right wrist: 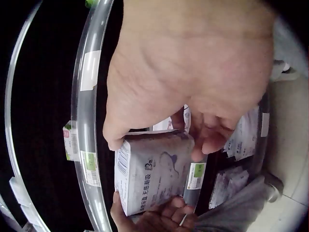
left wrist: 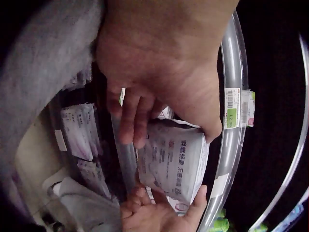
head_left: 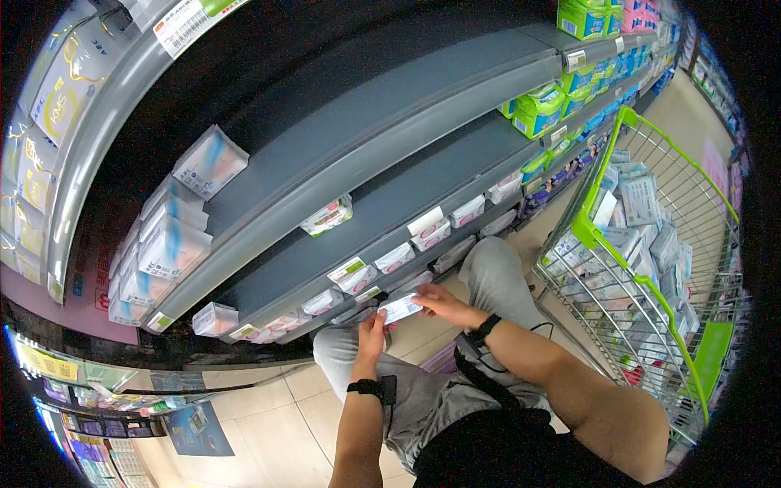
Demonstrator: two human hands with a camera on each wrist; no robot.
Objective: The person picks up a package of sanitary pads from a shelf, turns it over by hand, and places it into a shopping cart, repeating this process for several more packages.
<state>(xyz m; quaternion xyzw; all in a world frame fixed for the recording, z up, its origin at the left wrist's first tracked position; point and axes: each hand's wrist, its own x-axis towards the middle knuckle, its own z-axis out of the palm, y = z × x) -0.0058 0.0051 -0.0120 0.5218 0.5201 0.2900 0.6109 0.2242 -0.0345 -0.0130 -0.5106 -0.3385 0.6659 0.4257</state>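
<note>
A: How do the fingers stand?

B: Both hands are clamped on one white packet (head_left: 400, 307), at the lower centre of the head view. The left hand (head_left: 372, 332) grips its left end, the right hand (head_left: 447, 307) its right end — in each wrist view, the thumb lies at one edge and the curled fingers at the opposite edge.

A: What marks the packet?

B: Dark printed characters on its broad face; a figure 3 is legible in the right wrist view.

A: And immediately around the hands?

B: A dark right wristband (head_left: 484, 327), a dark left wristband (head_left: 364, 386), and grey trousers (head_left: 500, 276), the knees flanking the grip.

A: Farther outward?

B: Just above the hands, a row of white packs (head_left: 394, 258) along a low shelf. Grey shelving (head_left: 390, 89) spans the upper centre, with stacked packs (head_left: 171, 244) at left and green packs (head_left: 537, 110) at upper right. At the right edge stands a green-rimmed cart (head_left: 587, 232) — many packets (head_left: 641, 201) heaped inside. Pale floor tiles (head_left: 268, 423) occupy the lower left.
</note>
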